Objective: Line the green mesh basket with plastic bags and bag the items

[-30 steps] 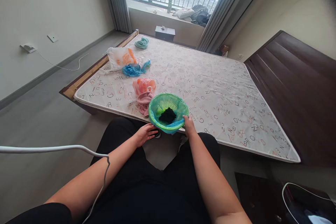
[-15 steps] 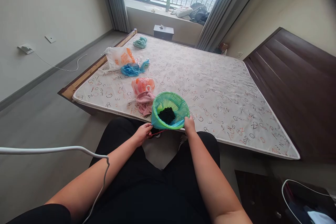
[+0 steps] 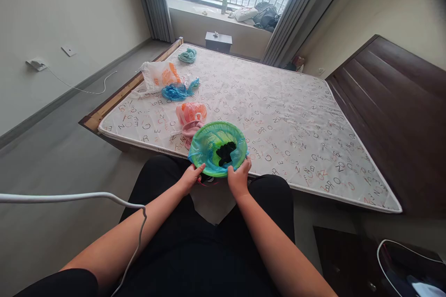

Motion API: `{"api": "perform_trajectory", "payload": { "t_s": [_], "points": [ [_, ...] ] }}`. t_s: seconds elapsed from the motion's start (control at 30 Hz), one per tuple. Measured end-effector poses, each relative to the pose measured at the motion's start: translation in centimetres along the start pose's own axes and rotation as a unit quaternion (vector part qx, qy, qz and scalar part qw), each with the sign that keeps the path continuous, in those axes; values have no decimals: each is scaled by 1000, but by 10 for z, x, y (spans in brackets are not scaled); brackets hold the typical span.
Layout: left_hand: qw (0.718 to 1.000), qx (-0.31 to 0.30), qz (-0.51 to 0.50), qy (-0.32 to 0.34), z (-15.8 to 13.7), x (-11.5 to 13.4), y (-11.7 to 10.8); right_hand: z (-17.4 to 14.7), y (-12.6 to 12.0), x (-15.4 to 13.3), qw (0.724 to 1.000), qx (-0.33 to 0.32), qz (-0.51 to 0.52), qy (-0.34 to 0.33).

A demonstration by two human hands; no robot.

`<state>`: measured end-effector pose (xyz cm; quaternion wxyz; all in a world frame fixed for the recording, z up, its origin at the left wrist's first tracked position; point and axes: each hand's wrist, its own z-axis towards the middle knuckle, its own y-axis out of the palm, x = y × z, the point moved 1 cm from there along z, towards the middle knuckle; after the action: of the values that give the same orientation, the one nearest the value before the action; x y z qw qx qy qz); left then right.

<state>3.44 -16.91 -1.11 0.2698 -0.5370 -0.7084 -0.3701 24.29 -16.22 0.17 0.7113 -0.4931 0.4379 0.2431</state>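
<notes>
Compared with half a second earlier, the green basket is seen tipped more toward the person and drawn closer to the near edge of the mattress, and the black clump inside it has slid toward the near right of the rim. The right hand, which was at the basket's right side, is now closed over the near rim, where the blue bag lining is folded over the edge. The left hand remains at the basket's near left and is pinched on the lining's edge under the rim; the thin red line seen stretched from it earlier is now only a small red bit below the basket, and whether it is held cannot be told. The basket rests on the mattress's near edge, over the gap between the person's knees. Just behind the basket, touching its far left rim, a pink bag is partly hidden by it, with an orange bag behind that. Farther left of the basket a blue bag and a white bag lie together, and a teal bundle lies well beyond them. A white cable crosses the left forearm, well left of the basket.
</notes>
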Motion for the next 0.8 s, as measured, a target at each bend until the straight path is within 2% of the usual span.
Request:
{"api": "perform_trajectory", "payload": {
  "t_s": [0.1, 0.17, 0.23, 0.3, 0.33, 0.4, 0.5, 0.6, 0.7, 0.8],
  "points": [
    [998, 43, 10, -46, 7, -6, -6, -17, 0, -21, 990, -29, -10, -136],
    [996, 53, -2, -68, 10, -8, -10, -12, -3, -26, 988, -31, 14, -152],
    [995, 58, -4, -77, 12, -9, -13, 6, -7, -22, 994, -10, 67, -89],
    [995, 64, 12, -79, 12, -8, -14, 30, -11, -10, 989, 7, 142, 30],
    [995, 64, 21, -79, 12, -8, -14, 43, -12, -2, 980, -2, 179, 90],
    [994, 63, 35, -79, 10, -6, -13, 65, -16, 10, 958, -66, 235, 150],
    [994, 69, 17, -87, 8, -3, -12, 85, -24, 20, 938, -171, 263, 148],
    [988, 92, -33, -116, 8, 0, -11, 86, -31, 23, 931, -204, 255, 162],
    [983, 101, -57, -144, 10, 1, -12, 77, -31, 20, 911, -252, 263, 191],
    [980, 102, -66, -156, 10, 1, -13, 68, -25, 14, 901, -284, 281, 171]
  ]
}}
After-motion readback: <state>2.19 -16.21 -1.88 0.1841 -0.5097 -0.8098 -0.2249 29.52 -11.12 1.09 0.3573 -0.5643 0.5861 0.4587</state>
